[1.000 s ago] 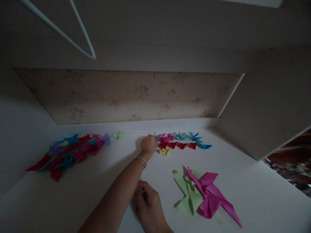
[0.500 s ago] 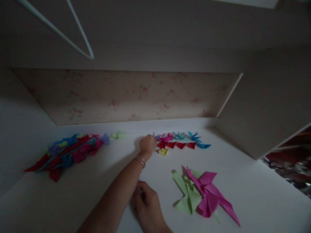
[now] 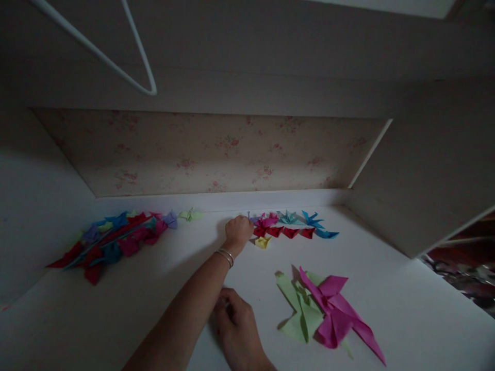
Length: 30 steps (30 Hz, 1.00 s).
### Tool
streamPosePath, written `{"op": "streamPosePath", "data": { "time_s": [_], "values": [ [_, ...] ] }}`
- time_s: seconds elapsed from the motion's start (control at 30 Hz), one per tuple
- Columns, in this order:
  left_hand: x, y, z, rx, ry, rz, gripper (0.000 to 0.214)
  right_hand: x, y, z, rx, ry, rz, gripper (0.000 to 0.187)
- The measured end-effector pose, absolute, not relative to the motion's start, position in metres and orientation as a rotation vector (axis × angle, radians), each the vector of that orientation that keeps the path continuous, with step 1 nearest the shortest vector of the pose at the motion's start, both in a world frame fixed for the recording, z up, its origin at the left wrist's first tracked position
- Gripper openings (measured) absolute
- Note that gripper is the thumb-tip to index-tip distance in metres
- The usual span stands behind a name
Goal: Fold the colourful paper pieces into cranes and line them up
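My left hand (image 3: 238, 230), with thin bangles at its wrist, reaches to the left end of a cluster of small folded-paper pieces. Its fingers are closed beside a purple paper piece (image 3: 255, 219) and a pink one (image 3: 266, 221); what they hold is hidden. Below them are a row of red folded pieces (image 3: 291, 233) and a yellow one (image 3: 262, 242). Nearer to me, my right hand (image 3: 240, 327) rests on the white surface under the left forearm. Its fingers are curled, and I cannot see what is inside.
Large pink (image 3: 334, 314) and light green (image 3: 303, 314) folded papers lie at the right front. A long heap of colourful origami (image 3: 116, 239) lies left, with a light green piece (image 3: 190, 214) beyond it. Shelf walls enclose the sides; a white hanger (image 3: 143, 62) hangs overhead.
The view has shifted slightly, so everything sits a little further right. Both hands keep nearly the same pose and place; the paper pieces look unmoved.
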State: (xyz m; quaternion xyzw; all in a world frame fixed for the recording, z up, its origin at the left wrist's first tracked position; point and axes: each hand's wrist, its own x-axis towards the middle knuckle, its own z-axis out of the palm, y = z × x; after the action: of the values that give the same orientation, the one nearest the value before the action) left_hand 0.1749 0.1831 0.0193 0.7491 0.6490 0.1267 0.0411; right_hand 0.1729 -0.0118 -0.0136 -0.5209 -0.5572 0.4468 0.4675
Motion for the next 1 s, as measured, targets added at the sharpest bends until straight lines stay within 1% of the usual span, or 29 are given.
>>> {"op": "streamPosePath", "data": {
  "time_s": [0.13, 0.27, 0.47, 0.6, 0.77, 0.87, 1.0],
  "values": [
    [0.169, 0.182, 0.023, 2.289, 1.989, 0.409, 0.036, 0.173, -0.012, -0.014, -1.279, -1.378, 1.089, 0.021],
    [0.155, 0.171, 0.032, 2.301, 1.966, 0.468, 0.040, 0.174, -0.012, -0.015, -1.289, -1.368, 1.092, 0.019],
    [0.111, 0.113, 0.041, 2.306, 1.866, 0.555, 0.044, 0.175, -0.014, -0.015, -1.293, -1.359, 1.123, 0.020],
    [0.066, 0.064, 0.027, 2.028, 1.564, 0.786, 0.047, 0.174, -0.013, -0.015, -1.283, -1.336, 1.177, 0.032],
    [0.021, 0.013, 0.001, 1.519, 1.535, 0.862, 0.043, 0.172, -0.016, -0.019, -1.329, -1.396, 1.167, 0.042],
    [0.016, -0.008, -0.010, 1.449, 1.497, 0.900, 0.041, 0.171, -0.020, -0.022, -1.391, -1.488, 1.082, 0.042],
    [0.021, -0.020, -0.018, 1.525, 1.498, 0.929, 0.043, 0.172, -0.023, -0.022, -1.410, -1.523, 1.035, 0.041]
  ]
}}
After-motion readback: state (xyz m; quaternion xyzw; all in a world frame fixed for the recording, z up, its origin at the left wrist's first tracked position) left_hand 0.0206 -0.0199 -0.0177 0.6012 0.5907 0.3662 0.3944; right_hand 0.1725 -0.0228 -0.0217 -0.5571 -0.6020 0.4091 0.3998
